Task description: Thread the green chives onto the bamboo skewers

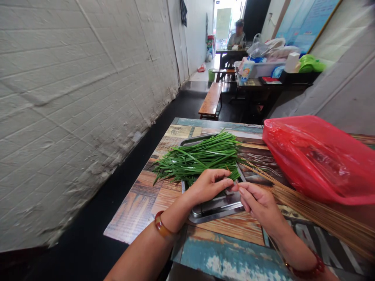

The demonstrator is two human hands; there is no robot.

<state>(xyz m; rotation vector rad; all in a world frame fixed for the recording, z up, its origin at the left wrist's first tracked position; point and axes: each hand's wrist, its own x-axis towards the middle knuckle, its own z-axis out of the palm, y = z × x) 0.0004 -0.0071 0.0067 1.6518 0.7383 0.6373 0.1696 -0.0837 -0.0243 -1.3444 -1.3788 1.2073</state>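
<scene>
A pile of long green garlic chives (199, 156) lies across a metal tray (218, 207), its leaves spilling over the left rim. Over the tray's right part, my left hand (209, 185) is closed around a small bunch of chives (234, 174), whose cut ends poke out past the fingers. My right hand (258, 203) meets it there, thumb and forefinger pinched on a thin bamboo skewer, mostly hidden by the hand. A slim tip shows near the bunch. Many loose bamboo skewers (304, 207) lie in a bundle to the right of my right hand.
A red plastic bag (319, 160) sits on the patterned wooden table (140, 210), beyond the skewers. Behind stand a wooden bench (211, 99) and a cluttered table with a cup (246, 71) and bags. A person (236, 39) sits farther back. A white wall (73, 97) runs along the left.
</scene>
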